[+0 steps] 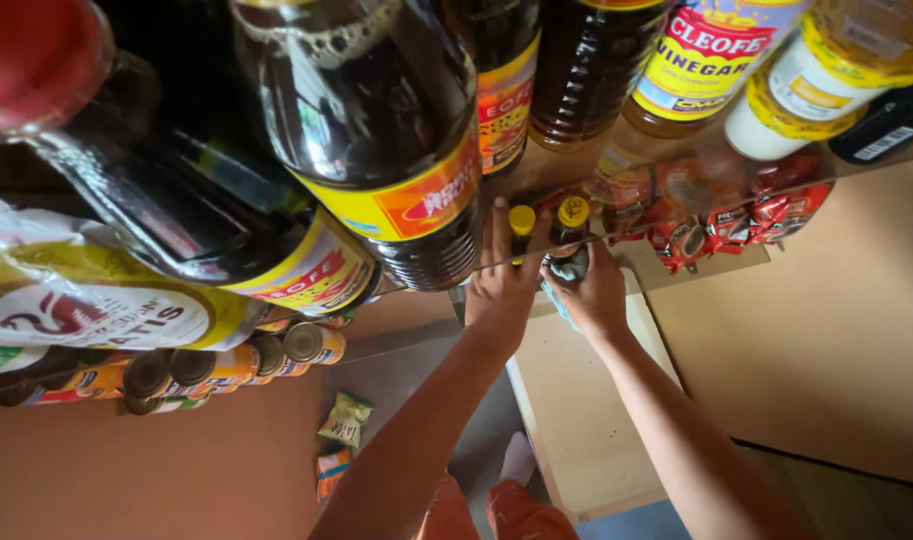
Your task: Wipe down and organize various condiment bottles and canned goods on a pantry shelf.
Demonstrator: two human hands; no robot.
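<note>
While the right hand [589,290] grips it, the yellow-capped bottle [571,232] holds dark liquid.

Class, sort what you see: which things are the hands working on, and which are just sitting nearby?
In hand:
left hand
right hand
yellow-capped bottles
grey cloth

Just nearby:
large dark bottles
red sachets
row of jars
green packet

Both forearms are bare, with no sleeves, watch or rings visible. The left hand [502,285] and the right hand [592,295] have no gloves. Below, the person wears orange-red shorts [497,515] and a white sock [520,458].
</note>
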